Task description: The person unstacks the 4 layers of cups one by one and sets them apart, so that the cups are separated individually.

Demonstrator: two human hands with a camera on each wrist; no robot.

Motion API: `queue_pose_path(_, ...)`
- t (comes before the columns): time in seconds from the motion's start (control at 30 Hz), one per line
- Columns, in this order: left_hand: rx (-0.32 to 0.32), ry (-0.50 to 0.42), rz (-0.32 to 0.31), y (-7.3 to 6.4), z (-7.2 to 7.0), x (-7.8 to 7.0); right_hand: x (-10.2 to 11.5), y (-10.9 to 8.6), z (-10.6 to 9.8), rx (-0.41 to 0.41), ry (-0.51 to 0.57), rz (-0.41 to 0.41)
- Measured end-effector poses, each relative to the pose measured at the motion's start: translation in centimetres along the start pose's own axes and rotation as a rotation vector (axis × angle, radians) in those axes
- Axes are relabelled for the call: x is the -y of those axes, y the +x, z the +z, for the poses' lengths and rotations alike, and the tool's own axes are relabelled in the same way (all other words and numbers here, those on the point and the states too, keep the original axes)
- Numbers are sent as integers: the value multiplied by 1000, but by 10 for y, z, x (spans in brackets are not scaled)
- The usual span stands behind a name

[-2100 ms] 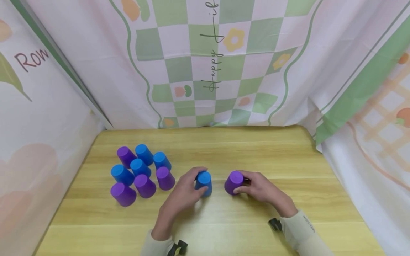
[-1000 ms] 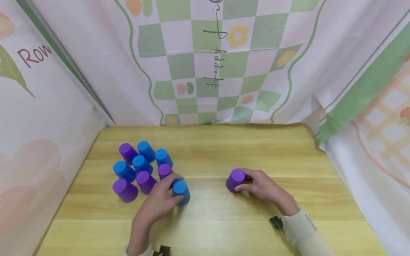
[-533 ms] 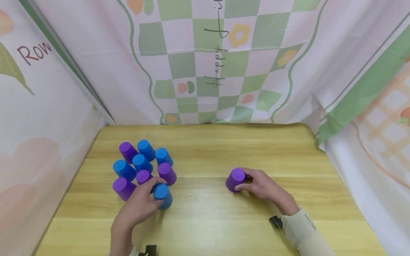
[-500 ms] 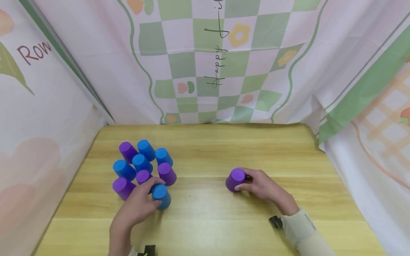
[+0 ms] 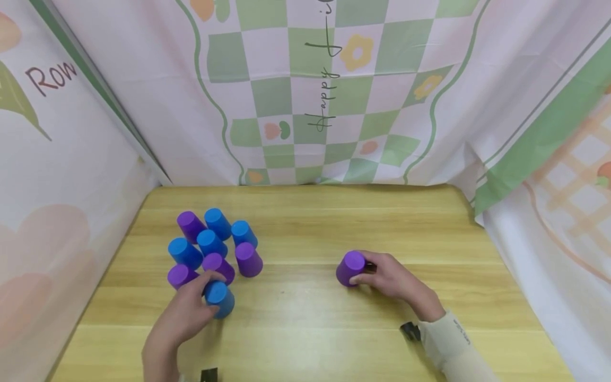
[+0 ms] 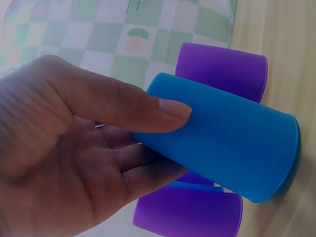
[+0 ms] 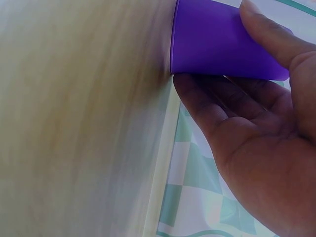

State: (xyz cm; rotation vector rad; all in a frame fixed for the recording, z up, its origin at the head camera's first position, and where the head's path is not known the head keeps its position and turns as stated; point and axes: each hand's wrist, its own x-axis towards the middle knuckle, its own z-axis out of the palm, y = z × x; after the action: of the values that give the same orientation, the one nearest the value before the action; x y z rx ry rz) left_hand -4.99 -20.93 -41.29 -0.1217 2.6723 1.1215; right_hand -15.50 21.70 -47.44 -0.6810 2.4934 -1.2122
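My left hand (image 5: 183,310) grips an upside-down blue cup (image 5: 220,300) between thumb and fingers, at the front of a cluster of cups. In the left wrist view the thumb lies along the side of this blue cup (image 6: 227,133), with purple cups (image 6: 217,69) behind it. Right of centre, my right hand (image 5: 389,276) holds an upside-down purple cup (image 5: 350,269) by its side. The right wrist view shows the rim of that purple cup (image 7: 222,42) at the table surface, thumb on one side and fingers on the other.
Several upside-down blue and purple cups stand close together on the table's left, including a near purple cup (image 5: 248,260) and a far blue cup (image 5: 217,224). Printed curtains (image 5: 305,159) hang along the back and both sides of the wooden table (image 5: 305,339).
My left hand has carried the blue cup from the middle leftward and slightly nearer, to the front of the cluster. The right hand has stayed on its purple cup.
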Motion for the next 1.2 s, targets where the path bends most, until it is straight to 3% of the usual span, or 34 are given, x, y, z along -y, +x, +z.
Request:
queue_pose_path(0.63, 33, 26, -117, -5, -7, 2, 2, -3, 0, 4, -43, -1)
queue_pose_path(1.2, 39, 17, -109, -6, -7, 2, 1, -2, 0, -2, -49, -1)
